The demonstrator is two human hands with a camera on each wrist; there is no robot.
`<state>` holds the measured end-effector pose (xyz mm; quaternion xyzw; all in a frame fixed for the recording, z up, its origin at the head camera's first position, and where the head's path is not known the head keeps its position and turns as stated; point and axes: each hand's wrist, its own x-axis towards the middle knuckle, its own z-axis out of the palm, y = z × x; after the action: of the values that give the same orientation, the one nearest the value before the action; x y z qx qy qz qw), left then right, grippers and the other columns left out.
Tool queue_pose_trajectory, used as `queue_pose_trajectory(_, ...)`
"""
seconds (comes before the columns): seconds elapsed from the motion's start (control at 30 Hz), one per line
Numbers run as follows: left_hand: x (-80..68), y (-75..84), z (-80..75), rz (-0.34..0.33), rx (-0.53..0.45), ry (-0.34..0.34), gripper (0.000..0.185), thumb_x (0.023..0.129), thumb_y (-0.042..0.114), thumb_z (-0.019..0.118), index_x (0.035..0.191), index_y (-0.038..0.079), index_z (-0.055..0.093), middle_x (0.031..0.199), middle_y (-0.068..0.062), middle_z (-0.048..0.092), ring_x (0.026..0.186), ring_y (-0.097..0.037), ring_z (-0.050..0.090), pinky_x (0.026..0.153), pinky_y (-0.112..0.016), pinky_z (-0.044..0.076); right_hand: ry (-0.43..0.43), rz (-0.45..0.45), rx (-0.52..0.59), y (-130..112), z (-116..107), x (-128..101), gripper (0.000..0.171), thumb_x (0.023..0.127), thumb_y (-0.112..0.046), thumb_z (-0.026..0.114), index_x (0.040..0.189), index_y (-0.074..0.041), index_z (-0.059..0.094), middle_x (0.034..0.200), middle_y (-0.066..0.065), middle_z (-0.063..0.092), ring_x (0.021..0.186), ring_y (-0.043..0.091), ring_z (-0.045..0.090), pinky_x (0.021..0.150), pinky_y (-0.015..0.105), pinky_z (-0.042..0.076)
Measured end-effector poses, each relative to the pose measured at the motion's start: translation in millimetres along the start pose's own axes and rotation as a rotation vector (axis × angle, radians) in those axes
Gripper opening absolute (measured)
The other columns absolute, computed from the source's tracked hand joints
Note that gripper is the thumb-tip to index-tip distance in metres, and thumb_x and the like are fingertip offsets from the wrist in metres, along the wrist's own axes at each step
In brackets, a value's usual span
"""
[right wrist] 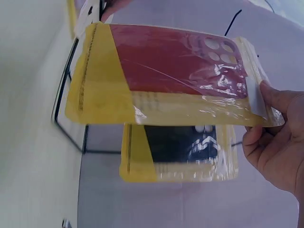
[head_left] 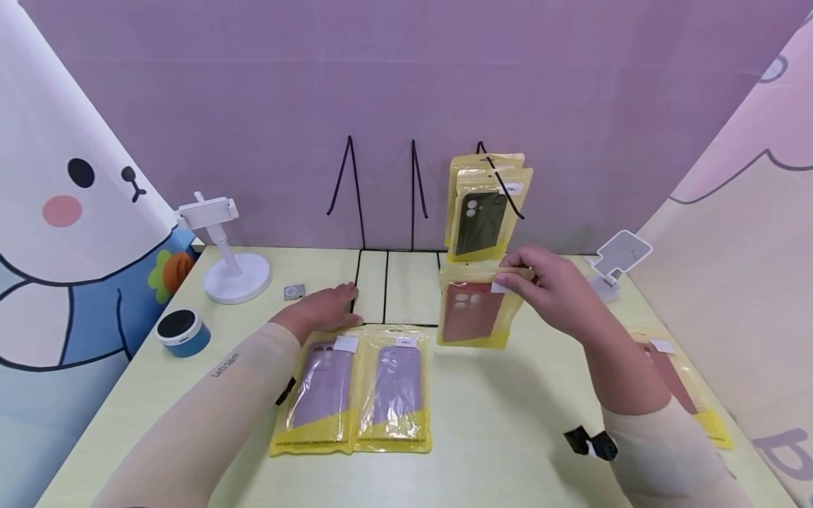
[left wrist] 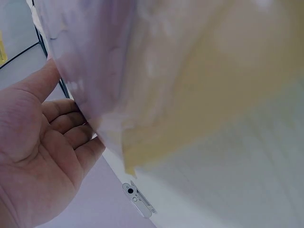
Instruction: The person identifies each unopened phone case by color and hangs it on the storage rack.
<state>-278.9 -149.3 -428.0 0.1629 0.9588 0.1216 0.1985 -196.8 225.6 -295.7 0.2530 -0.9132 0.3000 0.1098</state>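
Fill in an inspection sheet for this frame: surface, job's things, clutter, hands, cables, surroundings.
Surface: pale yellow-green table.
Job's things: red case packet held up in front of the black case packet hanging on a wire rack; two purple case packets lying flat.
Clutter: white phone stand, blue speaker, another packet at the right edge.
Hands: right hand pinches the red packet's top; left hand rests flat on the table.
Cables: nothing seen.
Surroundings: purple backdrop, cartoon panels at the sides.

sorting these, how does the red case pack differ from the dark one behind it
The red pack holds a red case; the dark pack holds a near-black one. The right hand pinches the red pack by its top in the air; the dark pack hangs on a wire hook. Both are yellow-edged clear bags.
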Motion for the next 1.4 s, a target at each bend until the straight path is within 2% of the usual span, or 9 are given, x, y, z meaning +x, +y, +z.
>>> queue_pose_trajectory(0.23, -0.2, 0.6, 0.0, -0.005, -0.004, -0.003, 0.076, 0.098, 0.045, 0.056, 0.156, 0.008, 0.023, 0.164, -0.015, 0.014, 0.150, -0.036, 0.018, 0.122, -0.051, 0.020, 0.083, -0.038, 0.082, -17, 13, 18, 0.010, 0.093, -0.024, 0.069, 0.096, -0.016, 0.063, 0.089, -0.005, 0.063, 0.074, 0.012, 0.054, 0.060, 0.027, 0.047)
queue_pose_trajectory(0.43, 1.2, 0.2, 0.1, -0.008, -0.004, -0.001, 0.075, 0.098, 0.044, 0.056, 0.156, 0.009, 0.024, 0.164, -0.015, 0.014, 0.150, -0.036, 0.018, 0.122, -0.051, 0.021, 0.113, -0.055, 0.124, -32, 19, 35, 0.012, 0.093, -0.023, 0.070, 0.096, -0.014, 0.063, 0.090, -0.003, 0.064, 0.076, 0.013, 0.054, 0.061, 0.028, 0.046)
queue_pose_trajectory(0.63, 1.6, -0.6, -0.5, 0.014, 0.009, -0.002, 0.074, 0.098, 0.044, 0.057, 0.155, 0.007, 0.026, 0.163, -0.017, 0.015, 0.149, -0.038, 0.020, 0.121, -0.052, 0.022, 0.125, -0.017, 0.170, -42, 23, 52, 0.016, 0.097, -0.028, 0.064, 0.099, -0.013, 0.062, 0.091, 0.000, 0.063, 0.070, 0.017, 0.054, 0.058, 0.029, 0.046)
queue_pose_trajectory(0.93, 5.0, -2.1, 0.9, -0.009, -0.010, -0.010, 0.076, 0.097, 0.046, 0.057, 0.156, 0.009, 0.025, 0.164, -0.016, 0.015, 0.149, -0.036, 0.019, 0.121, -0.051, 0.022, 0.165, 0.034, 0.229, -48, 27, 72, 0.020, 0.098, -0.030, 0.061, 0.098, -0.009, 0.062, 0.095, 0.003, 0.062, 0.069, 0.022, 0.055, 0.059, 0.028, 0.050)
queue_pose_trajectory(1.17, 6.7, -2.7, 1.1, -0.011, 0.005, -0.007, 0.076, 0.097, 0.046, 0.057, 0.156, 0.009, 0.025, 0.164, -0.016, 0.015, 0.149, -0.037, 0.020, 0.121, -0.052, 0.022, 0.157, 0.066, 0.158, -47, 30, 85, 0.022, 0.098, -0.040, 0.059, 0.102, -0.018, 0.062, 0.091, -0.003, 0.060, 0.065, 0.021, 0.049, 0.057, 0.034, 0.046)
queue_pose_trajectory(1.4, 7.7, -5.0, 1.9, 0.015, 0.023, -0.003, 0.076, 0.098, 0.046, 0.056, 0.155, 0.008, 0.026, 0.163, -0.017, 0.015, 0.149, -0.038, 0.021, 0.121, -0.051, 0.023, 0.101, 0.116, 0.086, -44, 32, 96, 0.026, 0.098, -0.042, 0.057, 0.107, -0.018, 0.061, 0.098, -0.002, 0.058, 0.065, 0.023, 0.048, 0.057, 0.035, 0.044)
